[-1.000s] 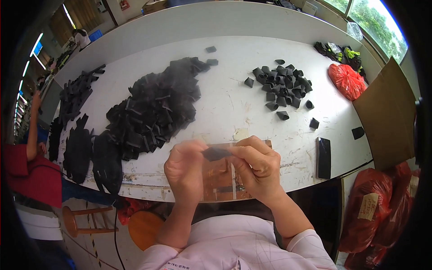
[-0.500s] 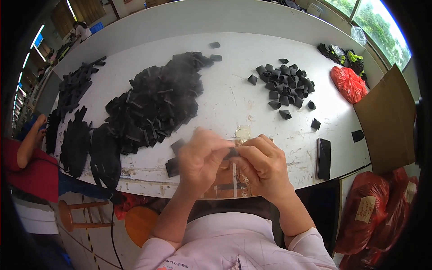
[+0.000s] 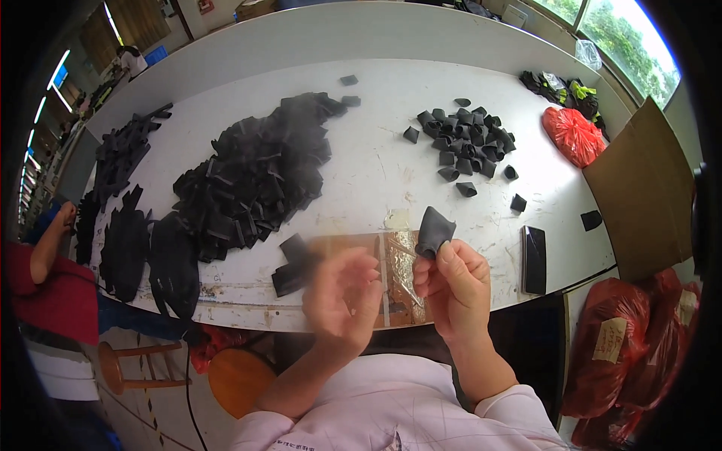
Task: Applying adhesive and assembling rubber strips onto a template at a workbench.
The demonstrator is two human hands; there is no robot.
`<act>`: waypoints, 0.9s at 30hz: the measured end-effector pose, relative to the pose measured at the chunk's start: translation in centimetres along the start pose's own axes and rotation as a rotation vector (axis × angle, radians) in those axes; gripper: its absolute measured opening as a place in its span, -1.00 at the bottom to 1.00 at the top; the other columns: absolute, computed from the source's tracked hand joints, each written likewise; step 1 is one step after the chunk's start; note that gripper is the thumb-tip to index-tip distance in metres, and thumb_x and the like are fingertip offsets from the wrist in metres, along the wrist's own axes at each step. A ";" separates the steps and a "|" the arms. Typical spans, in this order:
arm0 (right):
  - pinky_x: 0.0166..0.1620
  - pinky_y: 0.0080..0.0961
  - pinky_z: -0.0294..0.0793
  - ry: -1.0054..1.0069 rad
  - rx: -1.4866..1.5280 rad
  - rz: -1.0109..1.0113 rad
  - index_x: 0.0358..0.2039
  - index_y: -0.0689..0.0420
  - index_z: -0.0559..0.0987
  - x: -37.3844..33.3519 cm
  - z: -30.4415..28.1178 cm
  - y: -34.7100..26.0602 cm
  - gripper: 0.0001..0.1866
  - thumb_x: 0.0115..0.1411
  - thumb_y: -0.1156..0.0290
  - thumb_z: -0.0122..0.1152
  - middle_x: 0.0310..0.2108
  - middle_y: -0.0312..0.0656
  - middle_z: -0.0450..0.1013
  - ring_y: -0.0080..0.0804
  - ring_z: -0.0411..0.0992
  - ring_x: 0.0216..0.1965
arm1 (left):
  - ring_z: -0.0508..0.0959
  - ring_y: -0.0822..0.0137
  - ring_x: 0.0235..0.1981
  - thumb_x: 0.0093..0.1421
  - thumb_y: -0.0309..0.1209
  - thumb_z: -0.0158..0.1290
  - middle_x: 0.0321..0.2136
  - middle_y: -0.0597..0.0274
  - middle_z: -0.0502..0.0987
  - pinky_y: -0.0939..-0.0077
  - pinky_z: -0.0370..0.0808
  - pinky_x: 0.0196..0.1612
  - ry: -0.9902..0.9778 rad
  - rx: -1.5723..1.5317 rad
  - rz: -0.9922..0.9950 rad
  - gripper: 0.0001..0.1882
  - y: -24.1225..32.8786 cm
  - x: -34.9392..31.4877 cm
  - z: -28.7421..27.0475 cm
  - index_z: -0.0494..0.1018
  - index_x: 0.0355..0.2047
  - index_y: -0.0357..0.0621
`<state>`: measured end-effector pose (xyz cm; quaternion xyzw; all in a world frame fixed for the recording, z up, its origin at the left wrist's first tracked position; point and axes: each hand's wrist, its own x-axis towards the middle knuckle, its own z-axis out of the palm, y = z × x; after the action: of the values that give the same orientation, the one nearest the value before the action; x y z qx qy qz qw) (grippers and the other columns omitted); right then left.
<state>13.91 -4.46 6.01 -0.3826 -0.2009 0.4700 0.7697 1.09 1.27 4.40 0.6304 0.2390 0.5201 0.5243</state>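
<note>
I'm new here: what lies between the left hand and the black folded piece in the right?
The head view shows open space over a brown board between the left hand and the black folded piece in the right hand.

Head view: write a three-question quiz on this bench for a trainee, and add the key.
1. Which hand holds a black piece by its lower end?
2. True or false: the larger black pile lies to the left of the smaller black pile.
3. Choose one. The plastic bag on the white table, just left of the brown cardboard, is: A blue, B red, C green.

Key:
1. The right hand.
2. True.
3. B.
</note>
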 end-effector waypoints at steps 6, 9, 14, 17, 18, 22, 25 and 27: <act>-0.47 -0.70 0.33 -0.074 0.285 0.376 -0.41 0.19 0.48 -0.8 -1.4 2.9 -0.81 0.18 0.33 0.00 -0.49 -0.26 0.46 -0.62 0.36 -0.51 | 0.44 0.56 -0.50 0.05 -0.57 0.05 -0.47 0.24 0.44 0.71 0.39 -0.42 0.005 0.020 -0.082 -0.86 -1.6 -0.8 1.6 0.35 -0.36 -0.30; -0.47 -0.68 0.34 -0.073 0.275 0.428 -0.41 0.19 0.48 -0.8 -1.9 3.5 -0.81 0.18 0.34 -0.01 -0.50 -0.26 0.46 -0.61 0.36 -0.53 | 0.43 0.59 -0.59 0.06 -0.57 0.04 -0.55 0.29 0.45 0.75 0.39 -0.52 0.042 0.029 -0.150 -0.92 -1.7 -1.0 1.7 0.37 -0.42 -0.29; -0.54 -0.65 0.39 0.055 -0.081 0.403 -0.50 0.26 0.47 -1.0 -1.9 3.5 -0.76 0.13 0.32 0.07 -0.63 -0.20 0.41 -0.51 0.35 -0.66 | 0.41 0.63 -0.61 0.06 -0.60 0.04 -0.59 0.35 0.45 0.77 0.37 -0.52 0.053 0.115 -0.168 -0.94 -2.0 -1.1 1.7 0.38 -0.44 -0.31; -0.53 -0.70 0.34 0.110 -1.167 -0.547 -0.48 0.26 0.48 -1.9 -3.1 3.7 -0.86 0.02 0.45 0.19 -0.62 -0.22 0.40 -0.56 0.32 -0.64 | 0.41 0.64 -0.60 0.04 -0.61 0.06 -0.58 0.35 0.45 0.78 0.36 -0.53 0.038 0.200 -0.158 -0.92 -2.3 -0.8 1.2 0.38 -0.45 -0.31; -0.53 -0.70 0.34 0.112 -1.168 -0.547 -0.48 0.26 0.48 -1.7 -3.0 3.7 -0.86 0.02 0.45 0.19 -0.62 -0.22 0.40 -0.56 0.32 -0.64 | 0.40 0.65 -0.60 0.03 -0.61 0.07 -0.60 0.36 0.45 0.79 0.35 -0.54 0.007 0.228 -0.186 -0.92 -2.4 -0.7 1.1 0.38 -0.46 -0.30; -0.53 -0.60 0.36 -0.044 -0.947 -0.598 -0.40 0.21 0.50 -0.7 -2.7 3.8 -0.76 -0.17 0.62 0.26 -0.51 -0.13 0.40 -0.43 0.40 -0.52 | 0.38 0.67 -0.61 -0.01 -0.65 0.07 -0.65 0.38 0.42 0.80 0.33 -0.54 -0.050 0.261 -0.189 -0.91 -3.1 -1.2 0.9 0.37 -0.50 -0.28; -0.56 -0.56 0.33 -0.166 -0.991 -0.527 -0.40 0.25 0.49 -0.5 -2.9 3.8 -0.74 -0.19 0.64 0.24 -0.52 -0.11 0.38 -0.37 0.37 -0.55 | 0.38 0.68 -0.61 -0.04 -0.68 0.06 -0.66 0.39 0.41 0.79 0.34 -0.55 -0.068 0.266 -0.210 -0.89 -3.6 -1.3 0.7 0.36 -0.50 -0.27; -0.60 -0.55 0.28 -0.143 -1.258 -0.931 -0.41 0.29 0.48 0.0 -3.0 4.1 -0.70 -0.27 0.68 0.22 -0.57 -0.15 0.34 -0.36 0.30 -0.62 | 0.39 0.67 -0.62 -0.06 -0.69 0.05 -0.66 0.37 0.42 0.78 0.35 -0.55 -0.057 0.371 -0.105 -0.87 -4.0 -1.5 0.7 0.36 -0.49 -0.27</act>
<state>13.57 -4.57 0.90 -0.5916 -0.6181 -0.0794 0.5115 2.21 1.00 0.23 0.7172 0.3484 0.4212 0.4322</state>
